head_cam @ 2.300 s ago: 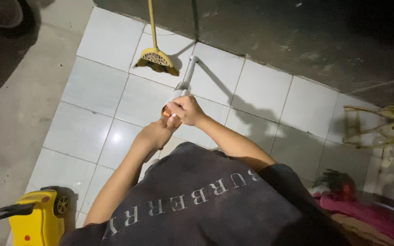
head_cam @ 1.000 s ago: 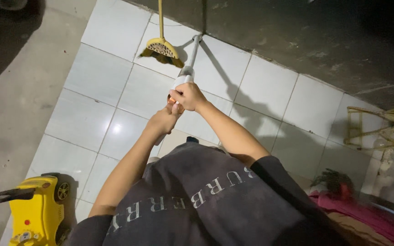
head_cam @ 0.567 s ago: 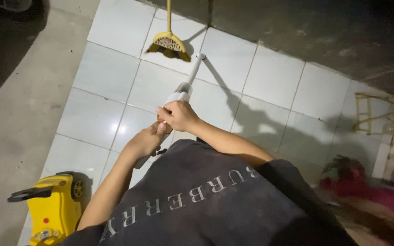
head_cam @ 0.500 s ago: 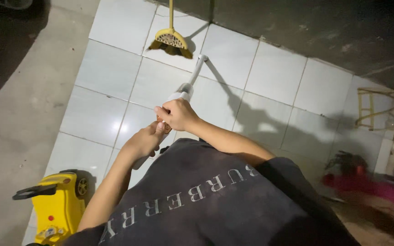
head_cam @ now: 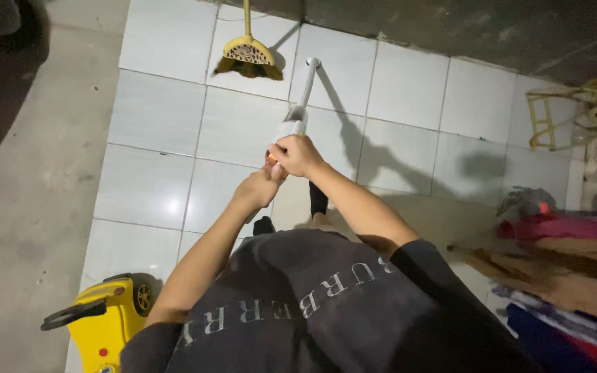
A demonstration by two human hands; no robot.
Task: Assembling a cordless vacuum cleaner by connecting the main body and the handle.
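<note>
Both my hands hold a long white pole (head_cam: 301, 102) that slants away from me, its far tip touching the white tiled floor (head_cam: 160, 131). My right hand (head_cam: 297, 155) wraps around the pole's near end, where an orange bit shows under the fingers. My left hand (head_cam: 262, 186) grips just below it, touching the right hand. A yellow broom head (head_cam: 247, 56) with a yellow stick rests on the tiles left of the pole's tip. My dark shirt fills the bottom of the view.
A yellow toy car (head_cam: 105, 319) stands at the lower left on the tile edge. Bare concrete (head_cam: 29, 173) lies left of the tiles. A yellow metal rack (head_cam: 575, 107) is at the upper right, and a pile of red and dark cloth (head_cam: 568, 262) lies at the right.
The view has shifted and the pole now reaches farther out across the tiles, its tip beside the broom head. Both hands have kept their grip on the pole's near end.
</note>
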